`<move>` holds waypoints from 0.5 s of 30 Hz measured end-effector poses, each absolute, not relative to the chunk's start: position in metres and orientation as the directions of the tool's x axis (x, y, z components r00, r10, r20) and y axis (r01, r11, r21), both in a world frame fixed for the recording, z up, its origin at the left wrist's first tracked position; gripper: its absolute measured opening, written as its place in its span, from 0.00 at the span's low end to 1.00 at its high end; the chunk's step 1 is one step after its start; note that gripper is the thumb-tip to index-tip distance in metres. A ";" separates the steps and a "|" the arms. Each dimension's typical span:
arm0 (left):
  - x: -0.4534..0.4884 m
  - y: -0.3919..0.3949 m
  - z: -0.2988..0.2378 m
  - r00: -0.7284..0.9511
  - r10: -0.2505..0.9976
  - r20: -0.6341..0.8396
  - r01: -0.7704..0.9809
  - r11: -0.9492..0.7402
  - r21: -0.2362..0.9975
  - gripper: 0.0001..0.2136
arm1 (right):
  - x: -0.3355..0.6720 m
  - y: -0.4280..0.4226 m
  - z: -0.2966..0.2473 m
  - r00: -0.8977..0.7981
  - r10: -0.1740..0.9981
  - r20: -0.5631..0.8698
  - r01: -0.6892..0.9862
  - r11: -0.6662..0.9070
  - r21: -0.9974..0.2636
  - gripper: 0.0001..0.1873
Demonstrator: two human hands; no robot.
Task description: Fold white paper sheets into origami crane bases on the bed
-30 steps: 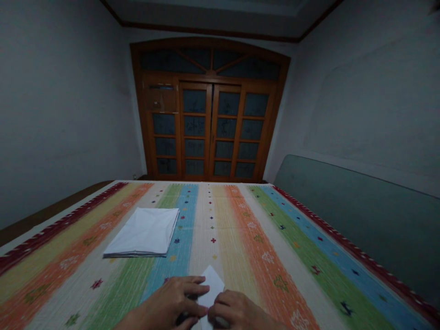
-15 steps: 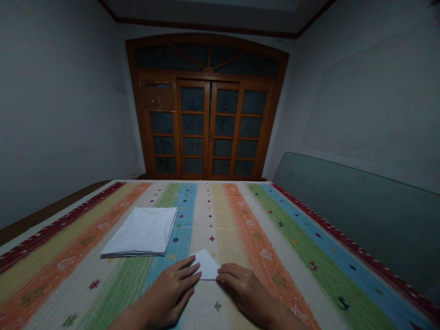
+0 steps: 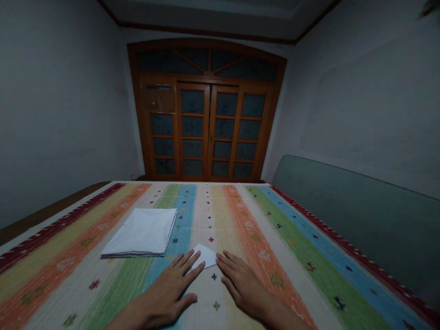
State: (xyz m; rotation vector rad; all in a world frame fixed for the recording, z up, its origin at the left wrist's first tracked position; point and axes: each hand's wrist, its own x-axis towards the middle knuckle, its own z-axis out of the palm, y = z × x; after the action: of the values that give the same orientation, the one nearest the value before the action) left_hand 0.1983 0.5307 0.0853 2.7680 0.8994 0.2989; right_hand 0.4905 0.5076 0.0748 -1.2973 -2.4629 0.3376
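Note:
A small folded piece of white paper [image 3: 205, 257] lies flat on the striped tablecloth, between my two hands. My left hand [image 3: 172, 284] rests over its left side with the fingers spread and the thumb apart. At the right corner, the fingertips of my right hand [image 3: 242, 279] touch the paper, its fingers stretched out. Part of the left side is hidden under my left fingers. Farther off to the left sits a stack of white square sheets [image 3: 140, 231], touched by neither hand.
The table is covered by a tablecloth [image 3: 264, 229] with coloured stripes and small woven figures. A grey-green padded backrest [image 3: 357, 220] runs along the right side. Beyond the far edge stands a wooden door [image 3: 208, 133] with glass panes.
The folded paper has moved slightly away from me and turned a little. My left fingers have spread, with the thumb out. My right fingers have straightened and shifted forward.

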 end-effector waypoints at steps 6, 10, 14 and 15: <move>0.197 0.542 0.069 0.750 0.637 0.176 0.595 -0.767 0.240 0.30 | 0.490 0.513 0.074 -0.530 0.847 0.042 0.760 0.496 -0.420 0.34; 0.193 0.553 0.058 0.719 0.659 0.223 0.625 -0.752 0.209 0.32 | 0.492 0.518 0.066 -0.513 0.856 0.066 0.763 0.490 -0.422 0.37; 0.190 0.559 0.054 0.711 0.660 0.242 0.630 -0.751 0.198 0.31 | 0.492 0.521 0.063 -0.494 0.869 0.036 0.779 0.460 -0.427 0.38; 0.190 0.560 0.054 0.709 0.663 0.240 0.632 -0.748 0.200 0.31 | 0.491 0.522 0.064 -0.482 0.876 0.022 0.788 0.444 -0.426 0.38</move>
State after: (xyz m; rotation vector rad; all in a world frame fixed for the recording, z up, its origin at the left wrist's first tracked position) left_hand 0.1897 0.5599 0.0543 2.8080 1.0677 0.4548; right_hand 0.4909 0.5216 0.0641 -1.4446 -2.4574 0.5336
